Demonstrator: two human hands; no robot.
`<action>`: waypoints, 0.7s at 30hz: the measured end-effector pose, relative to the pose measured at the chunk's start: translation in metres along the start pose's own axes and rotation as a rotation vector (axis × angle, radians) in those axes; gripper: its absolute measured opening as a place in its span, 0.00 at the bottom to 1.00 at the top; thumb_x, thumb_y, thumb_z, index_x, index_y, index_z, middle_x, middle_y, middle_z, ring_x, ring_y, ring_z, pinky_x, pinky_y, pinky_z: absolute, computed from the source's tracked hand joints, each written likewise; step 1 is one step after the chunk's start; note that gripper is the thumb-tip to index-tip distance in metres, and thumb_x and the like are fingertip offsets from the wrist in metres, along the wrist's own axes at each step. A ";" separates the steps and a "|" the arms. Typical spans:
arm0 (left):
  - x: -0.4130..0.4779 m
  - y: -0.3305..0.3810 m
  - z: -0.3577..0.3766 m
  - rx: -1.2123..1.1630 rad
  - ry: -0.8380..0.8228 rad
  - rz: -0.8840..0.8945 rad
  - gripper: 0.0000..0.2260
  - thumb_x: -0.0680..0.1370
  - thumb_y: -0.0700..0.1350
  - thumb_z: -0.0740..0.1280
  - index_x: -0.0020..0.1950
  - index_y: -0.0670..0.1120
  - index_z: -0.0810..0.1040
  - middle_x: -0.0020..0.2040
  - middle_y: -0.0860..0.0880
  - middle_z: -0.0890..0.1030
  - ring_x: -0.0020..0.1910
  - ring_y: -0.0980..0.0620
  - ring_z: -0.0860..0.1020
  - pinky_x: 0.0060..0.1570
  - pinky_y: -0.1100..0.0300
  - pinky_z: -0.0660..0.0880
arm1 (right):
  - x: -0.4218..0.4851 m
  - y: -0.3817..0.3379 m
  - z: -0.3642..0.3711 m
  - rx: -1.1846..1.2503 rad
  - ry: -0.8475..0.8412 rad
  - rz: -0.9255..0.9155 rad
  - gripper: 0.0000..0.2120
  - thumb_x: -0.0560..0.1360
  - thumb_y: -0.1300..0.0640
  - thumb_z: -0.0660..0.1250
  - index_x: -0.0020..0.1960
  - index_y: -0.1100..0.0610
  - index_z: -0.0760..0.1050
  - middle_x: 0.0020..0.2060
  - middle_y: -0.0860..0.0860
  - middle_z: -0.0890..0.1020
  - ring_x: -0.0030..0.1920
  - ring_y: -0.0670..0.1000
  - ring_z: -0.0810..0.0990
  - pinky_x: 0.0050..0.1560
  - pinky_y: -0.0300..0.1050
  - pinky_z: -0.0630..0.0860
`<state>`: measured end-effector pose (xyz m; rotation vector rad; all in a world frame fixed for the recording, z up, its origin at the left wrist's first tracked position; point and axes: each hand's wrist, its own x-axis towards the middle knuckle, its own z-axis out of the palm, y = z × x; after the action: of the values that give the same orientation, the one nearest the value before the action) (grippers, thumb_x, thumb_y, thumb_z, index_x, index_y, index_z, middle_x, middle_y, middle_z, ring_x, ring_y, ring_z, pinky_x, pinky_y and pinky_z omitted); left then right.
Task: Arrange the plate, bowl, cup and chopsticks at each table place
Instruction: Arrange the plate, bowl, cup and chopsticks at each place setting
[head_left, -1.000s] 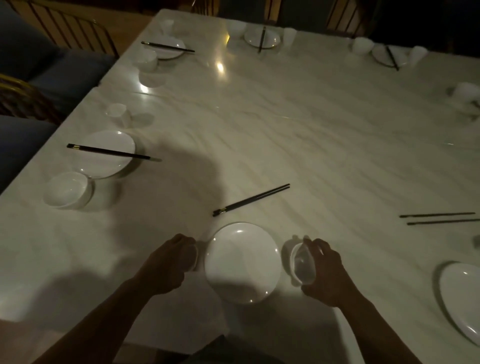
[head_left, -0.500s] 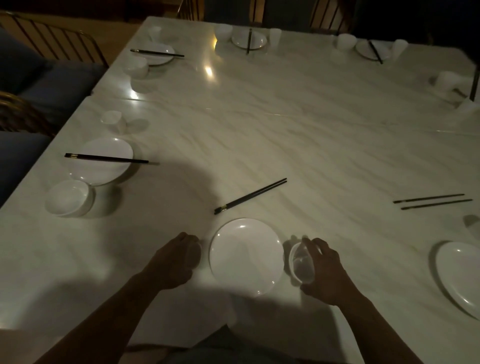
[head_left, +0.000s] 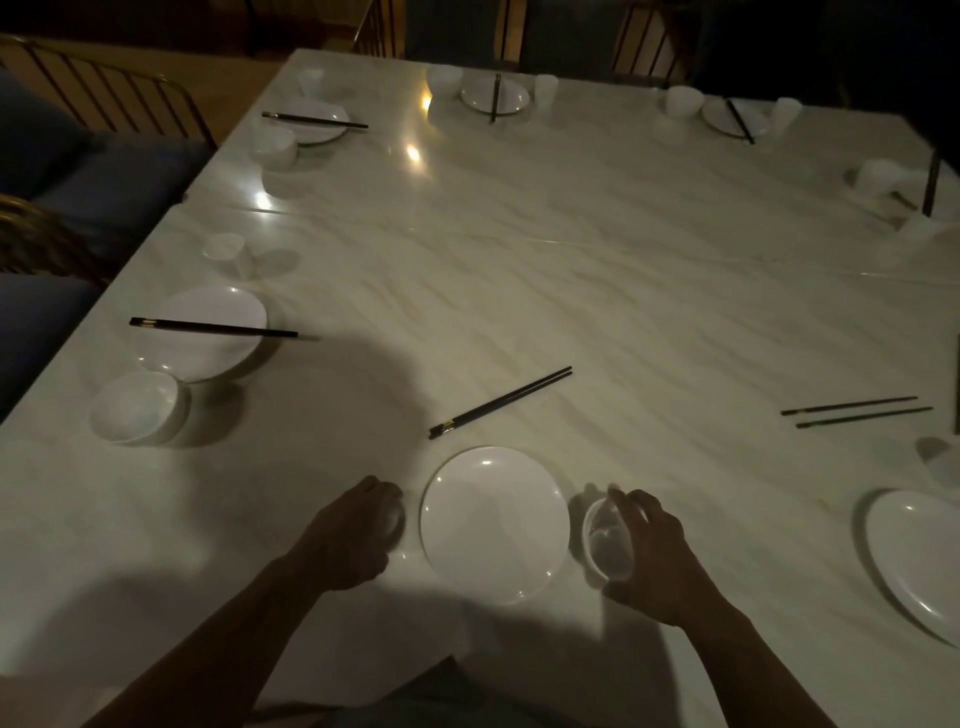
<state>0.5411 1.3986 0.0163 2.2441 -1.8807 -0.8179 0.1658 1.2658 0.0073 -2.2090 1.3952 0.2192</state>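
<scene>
Near place at the table (head_left: 519, 270), head view. The white plate (head_left: 493, 525) lies flat just inside the near edge, between the two hands. The right hand (head_left: 654, 561) grips a small white bowl (head_left: 608, 543) by its rim and wall. The bowl is tilted with its mouth towards the plate, just beside the plate's right edge; whether its foot touches the table cannot be told. The left hand (head_left: 348, 540) is curled over a small pale vessel, probably the cup (head_left: 399, 519), mostly hidden and close to the plate's left edge. The black chopsticks (head_left: 501, 402) lie paired and slantwise on the table just beyond the plate, untouched.

Handling, as judged: the crockery looks light, rigid, smooth-glazed and breakable, so it is best held by wall or rim and set down level. The chopsticks are thin and apt to roll, so both are best pinched together near the banded ends.
</scene>
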 end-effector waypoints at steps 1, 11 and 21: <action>0.000 -0.002 0.000 0.006 -0.008 -0.001 0.20 0.63 0.48 0.70 0.52 0.53 0.69 0.49 0.57 0.69 0.50 0.50 0.76 0.43 0.56 0.74 | 0.000 0.000 0.000 0.007 -0.006 0.002 0.61 0.56 0.39 0.80 0.79 0.48 0.49 0.74 0.49 0.56 0.71 0.58 0.64 0.67 0.53 0.71; 0.039 0.017 -0.017 -0.123 0.004 -0.140 0.31 0.68 0.64 0.71 0.67 0.51 0.71 0.61 0.52 0.76 0.58 0.52 0.76 0.57 0.57 0.73 | 0.023 -0.017 -0.029 0.056 0.135 0.071 0.40 0.65 0.34 0.67 0.73 0.50 0.67 0.68 0.50 0.69 0.64 0.55 0.74 0.61 0.53 0.75; 0.182 0.049 -0.027 -0.024 0.163 -0.042 0.11 0.73 0.47 0.69 0.54 0.48 0.82 0.54 0.49 0.83 0.54 0.49 0.80 0.54 0.58 0.76 | 0.112 -0.058 -0.045 0.172 0.173 0.174 0.10 0.76 0.59 0.65 0.54 0.52 0.82 0.51 0.49 0.84 0.51 0.52 0.82 0.48 0.34 0.69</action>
<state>0.5272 1.2094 -0.0014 2.2671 -1.7480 -0.6372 0.2620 1.1737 0.0212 -2.0066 1.6363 -0.0324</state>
